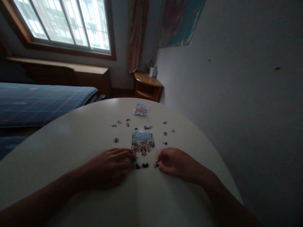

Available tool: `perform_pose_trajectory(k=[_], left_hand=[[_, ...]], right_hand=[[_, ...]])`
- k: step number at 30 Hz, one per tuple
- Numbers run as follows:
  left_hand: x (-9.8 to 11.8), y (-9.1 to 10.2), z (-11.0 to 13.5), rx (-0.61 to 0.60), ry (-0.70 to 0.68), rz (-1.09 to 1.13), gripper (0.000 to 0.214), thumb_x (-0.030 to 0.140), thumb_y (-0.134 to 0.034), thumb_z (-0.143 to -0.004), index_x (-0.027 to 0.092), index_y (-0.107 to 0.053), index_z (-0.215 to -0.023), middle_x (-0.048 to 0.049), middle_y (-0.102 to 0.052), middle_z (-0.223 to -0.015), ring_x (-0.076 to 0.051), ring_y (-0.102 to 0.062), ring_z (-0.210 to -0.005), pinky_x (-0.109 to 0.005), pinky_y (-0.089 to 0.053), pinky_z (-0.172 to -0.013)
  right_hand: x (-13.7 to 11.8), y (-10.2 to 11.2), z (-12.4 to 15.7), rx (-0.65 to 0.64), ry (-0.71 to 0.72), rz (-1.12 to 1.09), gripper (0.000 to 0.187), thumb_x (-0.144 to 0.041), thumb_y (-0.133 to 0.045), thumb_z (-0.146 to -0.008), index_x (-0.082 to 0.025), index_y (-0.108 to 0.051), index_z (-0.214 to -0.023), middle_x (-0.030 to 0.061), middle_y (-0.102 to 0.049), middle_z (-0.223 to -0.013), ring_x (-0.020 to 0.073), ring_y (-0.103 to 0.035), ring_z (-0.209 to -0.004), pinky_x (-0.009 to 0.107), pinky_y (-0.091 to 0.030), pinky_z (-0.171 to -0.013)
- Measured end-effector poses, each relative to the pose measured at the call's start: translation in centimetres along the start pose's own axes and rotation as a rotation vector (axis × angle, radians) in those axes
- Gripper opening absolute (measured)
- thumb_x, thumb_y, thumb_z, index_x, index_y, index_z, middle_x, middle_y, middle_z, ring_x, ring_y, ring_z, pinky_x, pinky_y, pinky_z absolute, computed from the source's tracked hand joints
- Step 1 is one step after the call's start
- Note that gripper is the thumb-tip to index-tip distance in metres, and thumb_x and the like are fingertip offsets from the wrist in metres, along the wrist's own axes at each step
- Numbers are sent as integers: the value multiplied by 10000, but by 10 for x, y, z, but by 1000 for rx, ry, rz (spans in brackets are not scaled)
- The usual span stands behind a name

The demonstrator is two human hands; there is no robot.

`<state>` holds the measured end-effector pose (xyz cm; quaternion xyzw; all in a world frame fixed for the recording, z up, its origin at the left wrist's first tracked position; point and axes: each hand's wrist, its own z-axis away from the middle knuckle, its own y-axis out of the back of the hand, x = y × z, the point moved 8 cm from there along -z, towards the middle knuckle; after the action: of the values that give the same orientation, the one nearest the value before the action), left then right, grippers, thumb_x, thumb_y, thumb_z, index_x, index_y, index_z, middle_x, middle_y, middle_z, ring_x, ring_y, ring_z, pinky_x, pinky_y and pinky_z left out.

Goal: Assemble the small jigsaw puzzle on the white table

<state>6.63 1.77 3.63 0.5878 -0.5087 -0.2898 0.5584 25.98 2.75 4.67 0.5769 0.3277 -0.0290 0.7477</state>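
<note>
A partly joined jigsaw puzzle (142, 138) lies on the white table, its top block full and a strip running down its left side. Along its bottom sits a short dark row of joined pieces (142, 165), with a gap between this row and the upper block. My left hand (111, 168) rests flat, fingers stretched out, the tips touching the puzzle's left edge and covering part of it. To the right of the bottom row, my right hand (177, 162) has thumb and fingertips closed at a small puzzle piece (156, 164). Its curled fingers are partly in shadow.
Loose pieces lie left, such as one piece (115, 140), and right, such as another (165, 133). A joined pair or strip (148, 127) is above the puzzle. Farther back lies a picture packet (141, 109). A wall (236, 110) flanks the round table (94, 116); a bed (42, 102) stands left.
</note>
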Motion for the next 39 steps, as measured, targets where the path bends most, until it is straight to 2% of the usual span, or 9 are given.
perform_pose_trajectory(k=[3, 11, 18, 27, 33, 39], left_hand=[[-1, 0, 1, 11, 5, 10, 451, 190, -588, -872, 292, -546, -1308, -65, -561, -1374, -270, -526, -1281, -456, -501, -1044], [0, 1, 0, 18, 5, 8, 413, 178, -584, -867, 275, -572, -1269, -67, -571, -1360, -272, -530, -1279, -456, -502, -1044], [1, 3, 1, 37, -9, 11, 463, 176, -591, -851, 293, -560, -1298, -61, -577, -1357, -268, -524, -1286, -441, -491, -1057], [1, 4, 0, 52, -11, 16, 444, 182, -598, -857, 286, -569, -1288, -68, -570, -1368, -266, -533, -1276, -435, -506, -1039], [0, 2, 1, 34, -13, 28, 448, 188, -604, -855, 286, -564, -1291, -64, -573, -1365, -268, -521, -1290, -438, -495, -1054], [-2, 0, 1, 25, 5, 6, 432, 197, -602, -864, 290, -567, -1285, -60, -571, -1363, -265, -533, -1275, -435, -501, -1046]], right_hand=[[-1, 0, -1, 13, 4, -6, 192, -203, -730, -778, -209, -695, -967, 10, -648, -858, 141, -579, -759, 249, -407, -671], [-12, -8, -7, 8, 84, -11, 87, -232, -732, -809, -195, -698, -880, 15, -646, -857, 139, -583, -758, 260, -426, -712], [-19, -9, -14, 76, 99, 42, 103, -208, -750, -784, -187, -688, -863, 9, -637, -819, 145, -567, -754, 265, -409, -727], [-22, -10, -13, 96, 114, 69, 84, -218, -713, -811, -186, -673, -877, 9, -624, -799, 137, -546, -709, 256, -401, -684], [-25, -12, -13, 114, 162, 95, 118, -208, -690, -833, -222, -699, -950, 20, -664, -881, 151, -594, -785, 277, -437, -758], [-29, -13, -12, 113, 217, 142, 43, -213, -692, -851, -215, -713, -888, 28, -679, -937, 154, -616, -833, 270, -434, -755]])
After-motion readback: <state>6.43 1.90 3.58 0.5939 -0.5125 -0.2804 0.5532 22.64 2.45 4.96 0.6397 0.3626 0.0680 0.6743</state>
